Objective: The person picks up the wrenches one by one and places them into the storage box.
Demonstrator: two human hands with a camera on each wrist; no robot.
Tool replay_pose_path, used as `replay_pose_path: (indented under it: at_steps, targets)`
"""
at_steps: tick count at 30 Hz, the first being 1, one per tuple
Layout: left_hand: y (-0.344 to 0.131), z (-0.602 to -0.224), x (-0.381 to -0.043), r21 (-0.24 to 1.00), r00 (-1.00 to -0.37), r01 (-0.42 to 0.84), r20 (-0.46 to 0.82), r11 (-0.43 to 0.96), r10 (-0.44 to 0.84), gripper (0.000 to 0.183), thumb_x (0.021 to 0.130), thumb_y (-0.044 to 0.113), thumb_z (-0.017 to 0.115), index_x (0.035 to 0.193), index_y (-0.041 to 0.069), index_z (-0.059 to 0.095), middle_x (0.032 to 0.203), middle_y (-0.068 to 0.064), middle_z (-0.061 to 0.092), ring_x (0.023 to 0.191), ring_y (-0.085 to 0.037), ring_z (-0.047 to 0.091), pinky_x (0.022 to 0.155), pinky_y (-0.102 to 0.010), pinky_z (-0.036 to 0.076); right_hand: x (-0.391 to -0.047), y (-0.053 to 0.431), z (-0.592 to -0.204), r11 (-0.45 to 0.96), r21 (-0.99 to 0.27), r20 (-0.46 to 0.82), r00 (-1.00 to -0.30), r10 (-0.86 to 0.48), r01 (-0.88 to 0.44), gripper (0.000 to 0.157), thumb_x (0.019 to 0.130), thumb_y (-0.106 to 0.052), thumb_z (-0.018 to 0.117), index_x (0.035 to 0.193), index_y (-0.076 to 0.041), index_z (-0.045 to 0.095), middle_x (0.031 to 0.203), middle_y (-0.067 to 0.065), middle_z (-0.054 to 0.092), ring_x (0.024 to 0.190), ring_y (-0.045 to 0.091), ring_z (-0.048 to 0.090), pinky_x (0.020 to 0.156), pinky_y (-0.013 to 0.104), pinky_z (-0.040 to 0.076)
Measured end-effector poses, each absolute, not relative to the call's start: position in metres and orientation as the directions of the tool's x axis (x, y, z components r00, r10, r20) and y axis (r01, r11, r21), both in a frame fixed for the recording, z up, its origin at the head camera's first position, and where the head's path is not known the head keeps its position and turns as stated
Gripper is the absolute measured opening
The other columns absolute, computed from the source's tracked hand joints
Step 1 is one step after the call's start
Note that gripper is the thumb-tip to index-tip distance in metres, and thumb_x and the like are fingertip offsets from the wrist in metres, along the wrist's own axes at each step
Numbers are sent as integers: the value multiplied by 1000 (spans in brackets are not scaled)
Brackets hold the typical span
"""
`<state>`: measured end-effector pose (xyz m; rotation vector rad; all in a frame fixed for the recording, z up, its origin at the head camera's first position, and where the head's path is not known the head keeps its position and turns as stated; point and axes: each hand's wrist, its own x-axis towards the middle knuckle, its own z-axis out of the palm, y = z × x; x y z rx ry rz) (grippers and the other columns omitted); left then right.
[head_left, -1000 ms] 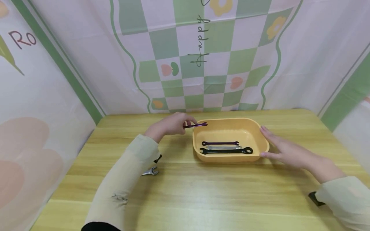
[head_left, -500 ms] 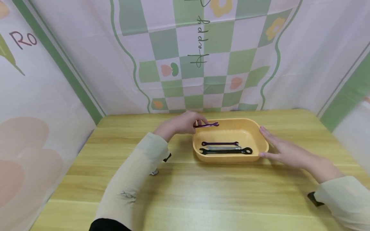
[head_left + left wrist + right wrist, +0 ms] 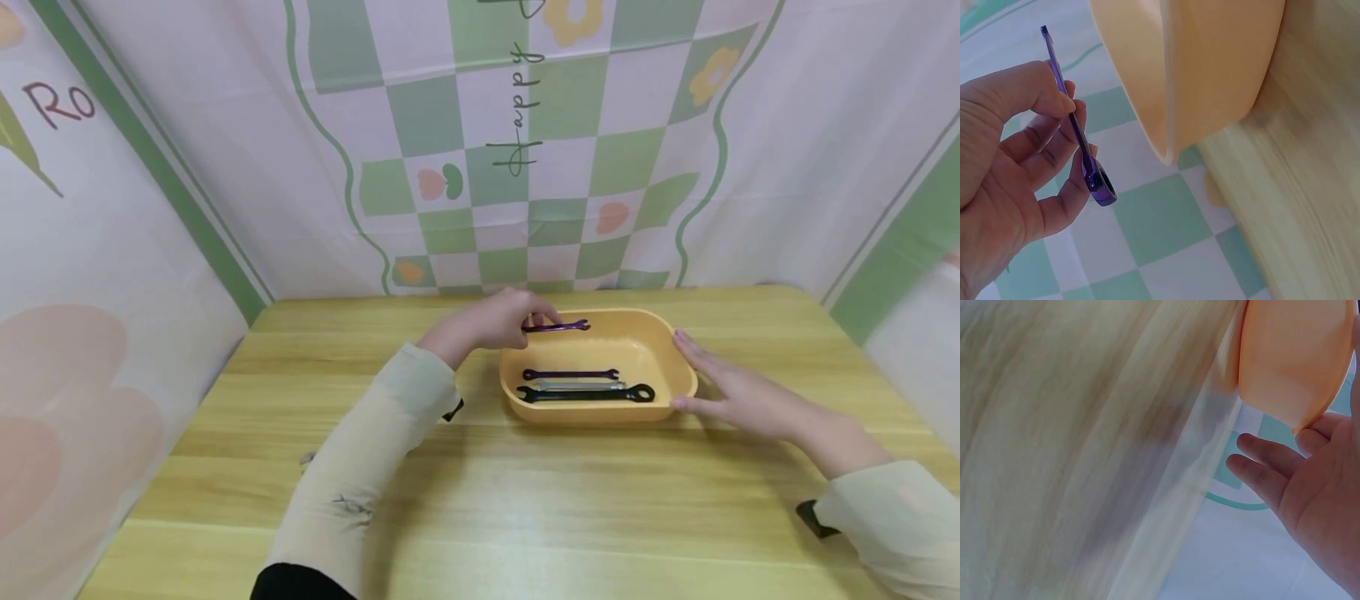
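Observation:
My left hand (image 3: pixel 501 321) pinches a purple combination wrench (image 3: pixel 558 327) between thumb and fingers, over the back left part of a yellow plastic bin (image 3: pixel 596 413). In the left wrist view the wrench's ring end (image 3: pixel 1102 190) points down past the fingers. Inside the bin, side by side along its front wall, lie a dark purple wrench (image 3: pixel 573 375), a silver wrench (image 3: pixel 581 386) and a larger black wrench (image 3: pixel 592 395). My right hand (image 3: pixel 757 400) rests against the bin's right end, thumb toward the front corner, fingers extended along the side.
The wooden table (image 3: pixel 540 500) meets a patterned cloth backdrop (image 3: pixel 495 225) behind the bin. A bit of a silver metal tool (image 3: pixel 307 458) shows beside my left sleeve, which hides the rest. Cloth also hangs at both sides.
My left hand has moved right with the purple wrench, from the bin's left rim to over its inside. The left sleeve now covers most of the silver wrench on the table. My right hand stays put.

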<state>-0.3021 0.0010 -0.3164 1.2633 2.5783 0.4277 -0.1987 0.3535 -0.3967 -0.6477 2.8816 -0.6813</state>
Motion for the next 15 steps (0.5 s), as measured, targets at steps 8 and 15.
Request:
replay_pose_path:
  at_steps: [8,15]
  targets:
    - [13,-327,-302,382,-578,733,-87,563,811,57,87,-17,59,135,13,68,118,-8,68,105,-18,60,76,-25,49,-199,354,-395,810,-442,-3,-903,-430,-385,100,98,-41,68,164,-8,0,167,24,2,140,62,21,109,73,23]
    - [25,-332,-301,384,-570,735,-96,559,816,59,86,-16,58,136,14,68,120,-10,68,97,-18,59,72,-24,47,-199,355,-394,809,-447,-9,-902,-432,-383,100,98,-41,68,164,-5,1,166,25,3,140,62,22,110,72,22]
